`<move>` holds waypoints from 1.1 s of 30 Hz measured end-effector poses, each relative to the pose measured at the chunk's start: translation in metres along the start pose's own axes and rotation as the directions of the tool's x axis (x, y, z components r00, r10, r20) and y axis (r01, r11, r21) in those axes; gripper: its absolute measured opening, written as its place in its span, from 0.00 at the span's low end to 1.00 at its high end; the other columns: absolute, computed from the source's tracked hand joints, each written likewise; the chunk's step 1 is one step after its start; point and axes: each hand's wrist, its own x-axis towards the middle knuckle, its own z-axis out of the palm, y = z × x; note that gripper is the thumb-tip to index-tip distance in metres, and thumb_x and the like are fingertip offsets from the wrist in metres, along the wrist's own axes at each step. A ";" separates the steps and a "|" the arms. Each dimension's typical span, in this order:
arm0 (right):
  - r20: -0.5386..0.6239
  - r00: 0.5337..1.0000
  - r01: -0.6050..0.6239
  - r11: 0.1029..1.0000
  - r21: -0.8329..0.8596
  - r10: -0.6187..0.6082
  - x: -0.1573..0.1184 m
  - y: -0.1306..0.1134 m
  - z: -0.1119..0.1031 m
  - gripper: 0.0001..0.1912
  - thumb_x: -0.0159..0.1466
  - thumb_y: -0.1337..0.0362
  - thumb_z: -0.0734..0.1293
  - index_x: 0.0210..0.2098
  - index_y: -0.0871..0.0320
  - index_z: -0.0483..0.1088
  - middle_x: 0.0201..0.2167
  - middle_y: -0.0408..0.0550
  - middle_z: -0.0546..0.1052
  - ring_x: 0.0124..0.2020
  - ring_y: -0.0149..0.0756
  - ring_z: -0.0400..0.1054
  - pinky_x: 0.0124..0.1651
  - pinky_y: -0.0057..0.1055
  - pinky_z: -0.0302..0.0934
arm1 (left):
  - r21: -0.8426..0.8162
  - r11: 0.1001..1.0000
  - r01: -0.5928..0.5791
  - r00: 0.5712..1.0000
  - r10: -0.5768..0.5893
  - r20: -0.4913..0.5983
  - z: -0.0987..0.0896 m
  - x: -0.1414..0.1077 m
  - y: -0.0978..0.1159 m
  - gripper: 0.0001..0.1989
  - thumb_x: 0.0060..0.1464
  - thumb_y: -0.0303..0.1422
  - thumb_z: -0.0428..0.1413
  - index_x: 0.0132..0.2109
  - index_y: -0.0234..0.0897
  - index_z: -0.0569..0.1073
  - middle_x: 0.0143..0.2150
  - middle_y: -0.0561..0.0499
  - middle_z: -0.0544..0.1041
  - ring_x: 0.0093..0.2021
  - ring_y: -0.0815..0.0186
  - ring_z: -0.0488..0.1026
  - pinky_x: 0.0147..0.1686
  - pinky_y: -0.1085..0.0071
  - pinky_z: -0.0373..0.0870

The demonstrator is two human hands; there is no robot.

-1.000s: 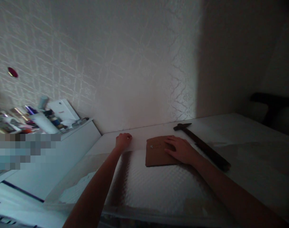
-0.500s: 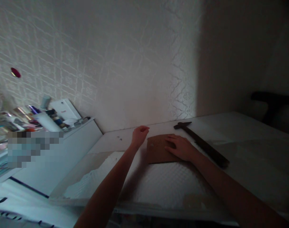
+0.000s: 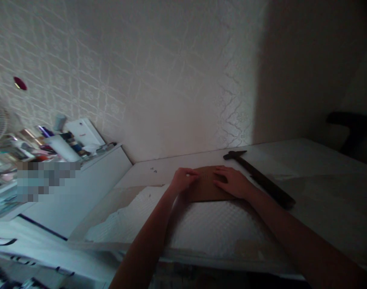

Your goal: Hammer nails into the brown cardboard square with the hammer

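A flat brown board (image 3: 206,192) lies on the white work surface in front of me, with small marks or bits near its upper middle. My left hand (image 3: 182,180) is at the board's left part, thumb and fingertips brought together in a pinch. Whatever those fingertips hold, if anything, is too small to make out. Across the board's right side rests my right hand (image 3: 234,182), its thumb and fingers apart. To the right of that hand lies a hammer (image 3: 263,177) with a dark handle, its head toward the wall.
Small dark bits (image 3: 153,170) lie left of the board, near the wall. A bumpy whitish sheet (image 3: 207,228) covers part of the surface. At left, a white cabinet (image 3: 90,188) carries bottles, a white box (image 3: 86,132) and other clutter. A dark object (image 3: 349,120) stands at far right.
My left hand has moved right and down, from above the surface beside the board onto its left part. My right hand stays on the board. The view has shifted slightly.
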 end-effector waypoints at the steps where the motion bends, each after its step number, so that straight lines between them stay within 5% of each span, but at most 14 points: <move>1: -0.004 1.000 0.003 1.000 0.000 -0.003 0.000 0.000 0.000 0.24 0.58 0.56 0.61 0.51 0.61 0.67 0.54 0.55 0.66 0.54 0.44 0.58 0.55 0.41 0.52 | 0.019 1.000 -0.017 1.000 0.017 0.013 0.001 0.000 0.000 0.08 0.45 0.31 0.57 0.34 0.36 0.78 0.33 0.49 0.79 0.37 0.65 0.74 0.43 0.69 0.67; 20: -0.102 0.995 0.015 1.000 -0.012 -0.017 -0.001 0.003 -0.002 0.20 0.59 0.58 0.60 0.47 0.60 0.69 0.50 0.53 0.69 0.50 0.40 0.61 0.53 0.37 0.54 | 0.180 0.983 -0.047 0.999 0.041 0.032 0.003 -0.006 0.010 0.06 0.44 0.28 0.56 0.32 0.37 0.77 0.33 0.52 0.78 0.36 0.67 0.73 0.43 0.71 0.67; 23: -0.251 0.962 -0.157 0.968 -0.198 0.104 -0.005 0.003 -0.019 0.19 0.61 0.61 0.57 0.48 0.60 0.68 0.49 0.54 0.69 0.49 0.44 0.60 0.50 0.41 0.54 | 0.160 0.987 -0.031 0.998 0.022 0.062 0.004 -0.006 0.010 0.07 0.44 0.27 0.56 0.33 0.36 0.77 0.33 0.52 0.78 0.35 0.68 0.73 0.40 0.72 0.67; 26: -0.383 0.844 -0.500 0.810 -0.308 0.375 -0.012 0.008 -0.036 0.20 0.60 0.61 0.56 0.49 0.59 0.66 0.44 0.57 0.70 0.46 0.51 0.61 0.43 0.46 0.56 | 0.137 0.990 -0.031 0.996 0.018 0.091 0.004 -0.005 0.008 0.09 0.44 0.25 0.55 0.34 0.36 0.76 0.32 0.52 0.78 0.33 0.69 0.72 0.39 0.73 0.68; 30: -0.251 0.769 -0.636 0.667 -0.388 0.588 -0.018 0.019 -0.042 0.23 0.59 0.57 0.57 0.49 0.64 0.65 0.41 0.64 0.68 0.43 0.56 0.62 0.37 0.45 0.58 | 0.120 0.992 -0.026 0.994 0.013 0.106 0.003 -0.004 0.007 0.09 0.43 0.23 0.54 0.34 0.36 0.76 0.33 0.53 0.77 0.34 0.70 0.72 0.39 0.73 0.67; 33: -0.178 0.790 -0.602 0.690 -0.401 0.586 -0.018 0.027 -0.038 0.20 0.61 0.61 0.54 0.46 0.65 0.66 0.39 0.64 0.68 0.40 0.52 0.65 0.34 0.40 0.59 | 0.079 0.997 -0.019 0.994 0.011 0.107 0.004 -0.003 0.006 0.10 0.42 0.22 0.54 0.34 0.35 0.75 0.33 0.52 0.77 0.34 0.71 0.71 0.39 0.73 0.67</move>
